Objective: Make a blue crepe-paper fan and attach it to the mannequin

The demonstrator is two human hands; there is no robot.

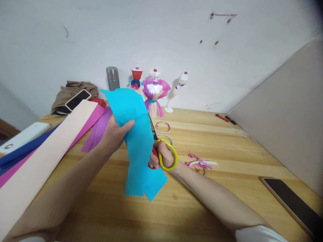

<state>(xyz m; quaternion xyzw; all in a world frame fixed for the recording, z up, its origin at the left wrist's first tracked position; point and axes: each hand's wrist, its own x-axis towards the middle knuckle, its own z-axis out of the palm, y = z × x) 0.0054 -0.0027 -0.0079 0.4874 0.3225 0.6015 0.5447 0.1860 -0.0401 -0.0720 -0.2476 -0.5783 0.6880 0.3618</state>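
Note:
Bright blue paper (137,134) hangs in folds above the wooden table. My left hand (117,132) pinches it near its left edge, thumb on top and the other fingers behind the sheet. At the paper's right edge my right hand (161,156) has its fingers in the handles of scissors (174,161), one yellow and one red. Their dark blades point up and away, partly hidden behind the paper, so whether they touch it I cannot tell.
Long paper strips (63,134) lie left, near a phone (78,100) and brown cloth (73,90). A flask (112,78) and several small dress forms (154,89) stand at the wall. Tape rings (163,126), pink scraps (200,162) and another phone (290,201) lie right.

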